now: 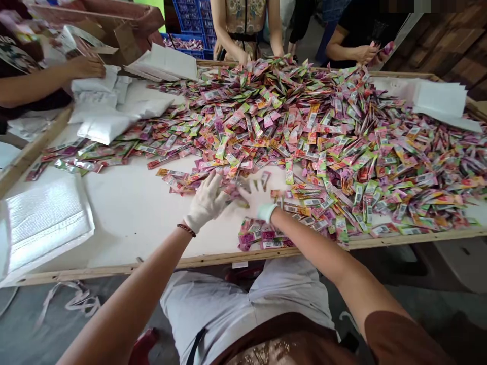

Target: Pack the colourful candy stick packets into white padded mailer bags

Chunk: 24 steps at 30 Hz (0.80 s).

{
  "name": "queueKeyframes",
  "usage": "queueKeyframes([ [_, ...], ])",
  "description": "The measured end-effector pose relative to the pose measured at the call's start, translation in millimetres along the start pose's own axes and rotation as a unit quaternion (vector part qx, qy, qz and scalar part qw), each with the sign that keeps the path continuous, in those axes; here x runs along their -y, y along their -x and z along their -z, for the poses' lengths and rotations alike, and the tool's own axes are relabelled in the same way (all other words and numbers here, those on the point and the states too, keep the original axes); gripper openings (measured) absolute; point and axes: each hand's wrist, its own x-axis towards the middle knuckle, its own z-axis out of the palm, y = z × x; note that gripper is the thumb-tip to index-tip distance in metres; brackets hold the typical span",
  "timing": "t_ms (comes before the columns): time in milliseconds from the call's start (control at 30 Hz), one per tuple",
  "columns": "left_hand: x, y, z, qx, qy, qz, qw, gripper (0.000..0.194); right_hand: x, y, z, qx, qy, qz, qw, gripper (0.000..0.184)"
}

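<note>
While slim sachets (pixel 313 116) are lying heaped across the desk (pixel 122 208), we are holding the left hand (pixel 206 203) loosely extended and the right hand (pixel 258 197) splayed wide beside them, judging them light, slippery and best pinched mid-length.

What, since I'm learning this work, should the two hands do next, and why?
Probably ease the left hand and right hand towards each other, low over the table: both look open, and a few loose sachets lie between them.
</note>
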Motion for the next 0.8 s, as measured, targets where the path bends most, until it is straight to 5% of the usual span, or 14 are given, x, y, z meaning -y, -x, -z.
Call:
queueKeyframes([
  [167, 36, 39, -31.0, 0.056, -0.176, -0.005, 0.983, 0.053, 40, 35, -22, 0.021, -0.054, 0.114, 0.992, 0.093],
  [267, 59, 72, -16.2, 0.053, -0.2, 0.02, 0.978, 0.057, 19, 45, -15, 0.005, -0.146, 0.163, 0.976, 0.081],
  [367, 65, 92, 10.4, 0.043, -0.142, 0.016, 0.989, 0.053, -13, 42, 4, -0.088, -0.275, 0.169, 0.942, 0.057],
  [433, 58, 94, 26.3, -0.015, -0.089, 0.012, 0.996, 0.048, -29, 35, 16, -0.154, -0.298, 0.159, 0.929, 0.046],
  [533, 43, 78, 37.4, -0.061, -0.046, 0.019, 0.997, 0.04, -38, 20, 27, -0.136, -0.204, 0.199, 0.949, 0.045],
  [700, 29, 45, 19.9, 0.145, -0.163, 0.032, 0.975, 0.028, -27, 0, 25, -0.002, 0.043, 0.201, 0.979, 0.043],
  [800, 32, 41, 8.8, 0.156, -0.206, 0.052, 0.964, 0.019, -27, 0, 24, -0.003, 0.105, 0.114, 0.988, 0.025],
])
